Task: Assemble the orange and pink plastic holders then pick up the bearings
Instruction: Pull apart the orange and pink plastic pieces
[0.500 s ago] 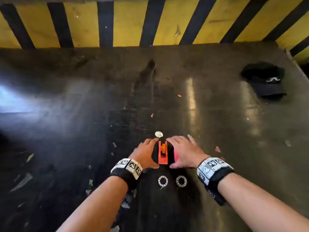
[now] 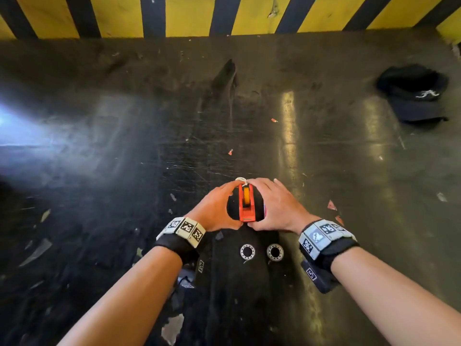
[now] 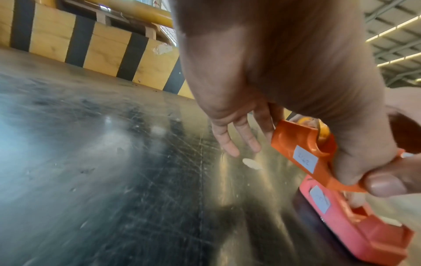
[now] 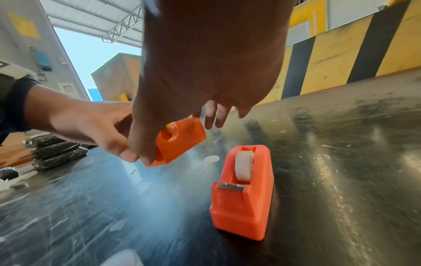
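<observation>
The orange holder (image 2: pixel 246 205) with a yellow wheel in its slot is pinched between both hands, and the right wrist view shows the orange holder (image 4: pixel 180 142) lifted off the dark table. My left hand (image 2: pixel 222 206) grips its left side, with the thumb at the near end. My right hand (image 2: pixel 272 203) grips the right side the same way. The pink holder (image 4: pixel 243 194) stands on the table just below, with a white roller in it; in the head view my right hand covers it almost fully. Two steel bearings (image 2: pixel 247 251) (image 2: pixel 275 252) lie side by side near my wrists.
A small white disc (image 2: pixel 240 181) lies just beyond the fingertips. A black cap (image 2: pixel 414 96) sits far right. A yellow-and-black striped wall (image 2: pixel 199 16) closes the back. Black wrapped rolls (image 4: pixel 56 151) lie to the left. Paper scraps dot the scratched table (image 2: pixel 124 146).
Both hands have closed in on the orange holder and taken hold of it. It has come up off the table, away from the pink holder.
</observation>
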`<state>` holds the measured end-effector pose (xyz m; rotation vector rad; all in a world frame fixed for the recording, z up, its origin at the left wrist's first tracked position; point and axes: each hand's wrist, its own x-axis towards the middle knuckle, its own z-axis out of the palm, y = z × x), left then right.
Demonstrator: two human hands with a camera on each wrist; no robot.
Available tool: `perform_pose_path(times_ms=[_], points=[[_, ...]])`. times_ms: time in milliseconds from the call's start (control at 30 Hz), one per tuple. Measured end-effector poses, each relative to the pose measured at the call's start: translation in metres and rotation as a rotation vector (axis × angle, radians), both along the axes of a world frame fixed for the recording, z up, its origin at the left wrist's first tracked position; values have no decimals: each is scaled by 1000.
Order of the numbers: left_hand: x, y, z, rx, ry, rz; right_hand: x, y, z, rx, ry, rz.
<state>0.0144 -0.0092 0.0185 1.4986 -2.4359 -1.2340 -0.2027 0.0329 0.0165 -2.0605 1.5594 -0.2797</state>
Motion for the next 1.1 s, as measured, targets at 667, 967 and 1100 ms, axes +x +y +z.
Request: perform_pose_path(times_ms=[667, 967, 1100], points=[[45, 31, -16, -28, -611, 49, -3, 10, 14, 139, -103, -81], [-7, 7, 46, 151, 152, 206, 3, 17, 22, 74, -153, -80], [-14, 12, 38, 179, 206, 257, 5, 23, 23, 72, -159, -57]])
